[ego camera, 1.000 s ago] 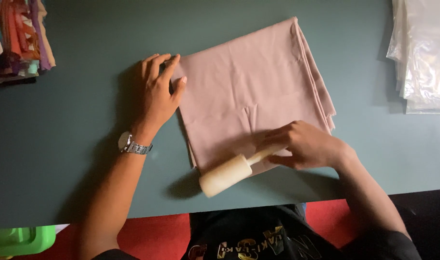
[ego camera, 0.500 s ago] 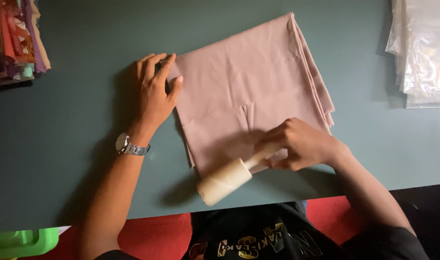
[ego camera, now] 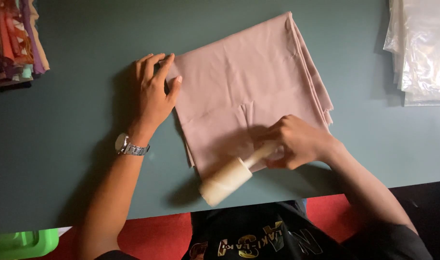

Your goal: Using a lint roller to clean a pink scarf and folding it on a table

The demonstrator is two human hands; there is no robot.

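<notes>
Lint roller (ego camera: 227, 180) has slid lower on folded cloth (ego camera: 244, 91); hands unmoved.

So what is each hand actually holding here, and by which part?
The right hand holds a cream lint roller by its handle, at the cloth's near edge. The left hand holds nothing; it lies flat on the corner of the folded pink cloth.

Matt pink cloth (ego camera: 248, 91) (smooth), glossy plastic bags (ego camera: 422, 48), perhaps paper-wrapped roller (ego camera: 226, 180).
</notes>
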